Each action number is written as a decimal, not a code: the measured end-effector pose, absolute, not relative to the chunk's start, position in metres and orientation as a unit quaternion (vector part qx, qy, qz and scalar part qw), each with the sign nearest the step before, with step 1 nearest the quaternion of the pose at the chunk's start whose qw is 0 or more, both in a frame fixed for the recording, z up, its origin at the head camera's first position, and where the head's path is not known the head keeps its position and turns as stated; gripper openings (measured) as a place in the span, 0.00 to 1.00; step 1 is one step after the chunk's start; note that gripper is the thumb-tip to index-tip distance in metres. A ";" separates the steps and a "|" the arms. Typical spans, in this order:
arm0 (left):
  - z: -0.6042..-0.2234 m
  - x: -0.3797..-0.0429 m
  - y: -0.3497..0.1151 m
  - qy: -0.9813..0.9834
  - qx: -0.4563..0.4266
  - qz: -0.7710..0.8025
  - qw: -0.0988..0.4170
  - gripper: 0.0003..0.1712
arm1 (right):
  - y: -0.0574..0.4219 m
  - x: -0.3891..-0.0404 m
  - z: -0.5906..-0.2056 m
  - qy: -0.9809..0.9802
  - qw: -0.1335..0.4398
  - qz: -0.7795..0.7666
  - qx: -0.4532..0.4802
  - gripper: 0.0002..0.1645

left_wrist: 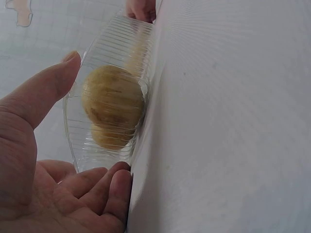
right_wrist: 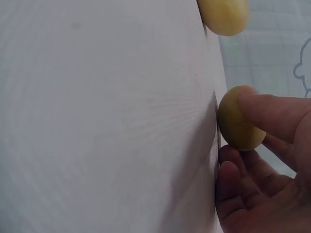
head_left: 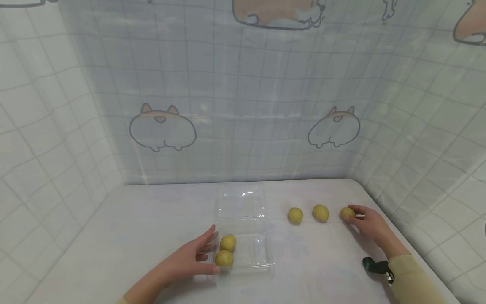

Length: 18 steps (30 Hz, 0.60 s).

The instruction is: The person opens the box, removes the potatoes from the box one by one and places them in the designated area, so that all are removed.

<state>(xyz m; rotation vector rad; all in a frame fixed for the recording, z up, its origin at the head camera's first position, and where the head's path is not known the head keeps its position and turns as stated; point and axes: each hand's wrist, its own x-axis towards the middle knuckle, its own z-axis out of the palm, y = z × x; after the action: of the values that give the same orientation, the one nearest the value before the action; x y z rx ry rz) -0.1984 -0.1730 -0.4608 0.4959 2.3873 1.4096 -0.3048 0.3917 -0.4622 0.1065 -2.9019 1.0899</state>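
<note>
While right grip pinches fruit, clear box, tabletop

I see the left hand, thumb and fingers spread apart, at one end of a clear, ribbed plastic container on a white tabletop. Inside, two round yellowish items overlap; beyond, part of the right hand shows.

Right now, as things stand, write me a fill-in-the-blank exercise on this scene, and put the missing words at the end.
1. The box holds ____ yellow items.
2. The ____ hand is holding an item.
3. Counting the held one, ____ items are outside the box.
4. The lid is not shut but ____.

Missing words: two; right; three; open.
</note>
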 end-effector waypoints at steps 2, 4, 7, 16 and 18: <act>-0.461 -0.198 -0.173 0.837 0.174 0.494 0.161 0.61 | 0.392 -0.307 -0.463 -0.936 0.017 0.350 0.033 0.39; -0.461 -0.198 -0.173 0.837 0.174 0.493 0.161 0.61 | 0.392 -0.307 -0.463 -0.936 0.014 0.350 0.030 0.39; -0.461 -0.199 -0.173 0.837 0.171 0.493 0.163 0.61 | 0.393 -0.308 -0.465 -0.936 0.010 0.351 0.028 0.40; -0.460 -0.198 -0.173 0.836 0.171 0.494 0.165 0.61 | 0.395 -0.310 -0.464 -0.932 -0.010 0.361 0.025 0.43; -0.459 -0.198 -0.173 0.837 0.171 0.493 0.164 0.61 | 0.395 -0.310 -0.464 -0.931 -0.014 0.363 0.025 0.43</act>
<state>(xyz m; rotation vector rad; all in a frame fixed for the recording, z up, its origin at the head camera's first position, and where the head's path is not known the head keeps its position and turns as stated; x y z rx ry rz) -0.1978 -0.1733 -0.4595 0.4866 2.3872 1.4045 -0.3098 0.3950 -0.4644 0.0796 -2.9519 1.1496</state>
